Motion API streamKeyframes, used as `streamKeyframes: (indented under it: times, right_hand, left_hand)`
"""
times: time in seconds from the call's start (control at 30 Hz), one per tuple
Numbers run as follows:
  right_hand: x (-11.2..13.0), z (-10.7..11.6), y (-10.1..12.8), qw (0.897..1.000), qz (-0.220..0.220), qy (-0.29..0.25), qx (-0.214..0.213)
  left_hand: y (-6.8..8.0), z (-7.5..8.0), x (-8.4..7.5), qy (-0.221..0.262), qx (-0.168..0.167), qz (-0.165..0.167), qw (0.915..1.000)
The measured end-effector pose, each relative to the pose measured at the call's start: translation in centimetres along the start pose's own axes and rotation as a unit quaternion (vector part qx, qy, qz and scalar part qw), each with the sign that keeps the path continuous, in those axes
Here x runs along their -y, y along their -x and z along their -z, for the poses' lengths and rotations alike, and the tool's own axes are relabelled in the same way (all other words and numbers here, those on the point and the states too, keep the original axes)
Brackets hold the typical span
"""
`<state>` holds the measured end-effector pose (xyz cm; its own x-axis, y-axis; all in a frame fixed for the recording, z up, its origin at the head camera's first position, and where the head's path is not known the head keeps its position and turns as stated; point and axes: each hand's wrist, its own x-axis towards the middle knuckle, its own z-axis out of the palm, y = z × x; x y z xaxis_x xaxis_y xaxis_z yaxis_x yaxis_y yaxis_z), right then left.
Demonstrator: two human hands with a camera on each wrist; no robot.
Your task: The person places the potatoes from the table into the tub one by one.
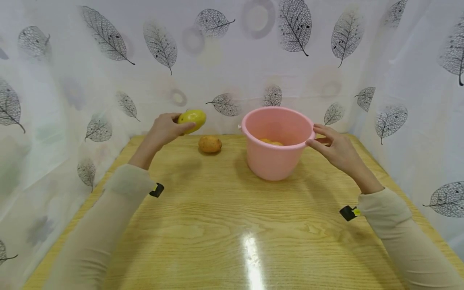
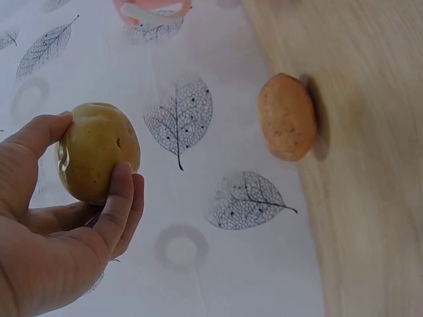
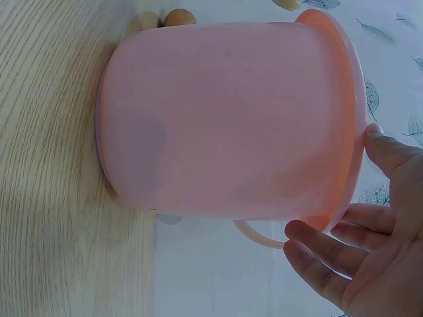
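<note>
My left hand [image 1: 164, 131] holds a smooth yellow-green potato [image 1: 193, 121] in the air, with thumb and fingers around its sides. Dark specks and a shiny dent show on its skin in the left wrist view. Below and to its right, a brown-orange potato [image 1: 210, 144] lies at the back of the table. On the right stands a pink bucket [image 1: 272, 163], upright, with some yellow-orange pieces [image 1: 271, 142] low inside, mostly hidden by its wall. My right hand [image 1: 335, 149] holds the bucket's rim at the right side, thumb towards the front and fingers farther back.
The wood-grain table [image 1: 217, 209] reaches back to a white leaf-print curtain [image 1: 224, 60], which also hangs along both sides. A pale handle [image 3: 258, 236] loops from the bucket's far side in the right wrist view. Light glares off the table's front part.
</note>
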<state>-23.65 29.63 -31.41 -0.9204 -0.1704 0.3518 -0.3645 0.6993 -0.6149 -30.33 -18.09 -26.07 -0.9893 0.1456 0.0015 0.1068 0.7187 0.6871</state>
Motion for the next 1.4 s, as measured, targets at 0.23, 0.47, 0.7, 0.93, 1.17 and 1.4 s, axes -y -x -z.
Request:
streamKeyframes:
  times: [0.23, 0.47, 0.7, 0.93, 1.17, 1.4]
  right_hand:
    - [-0.1, 0.0, -0.1, 1.000, 0.004, 0.004, -0.005]
    - [0.0, 0.0, -0.1, 1.000, 0.006, 0.002, 0.000]
    - [-0.1, 0.0, -0.1, 1.000, 0.008, 0.000, -0.001]
    - [-0.1, 0.1, -0.1, 1.000, 0.011, 0.004, 0.000]
    - [0.0, 0.3, -0.1, 1.000, 0.004, 0.005, 0.006]
    - [0.0, 0.4, -0.2, 1.000, 0.003, 0.010, 0.014]
  left_hand:
    - [-0.9, -1.0, -1.7, 0.010, 0.013, -0.013, 0.9998]
    - [-1.6, -2.1, -3.8, 0.023, 0.019, -0.022, 0.9993]
    - [-2.4, -3.7, -6.0, 0.014, 0.035, -0.038, 0.9986]
    - [-2.9, -5.1, -8.1, -0.005, 0.042, -0.049, 0.9979]
    - [-3.2, -6.5, -9.6, 0.022, 0.055, -0.056, 0.9967]
    - [-3.4, -7.7, -10.9, 0.023, 0.054, -0.077, 0.9953]
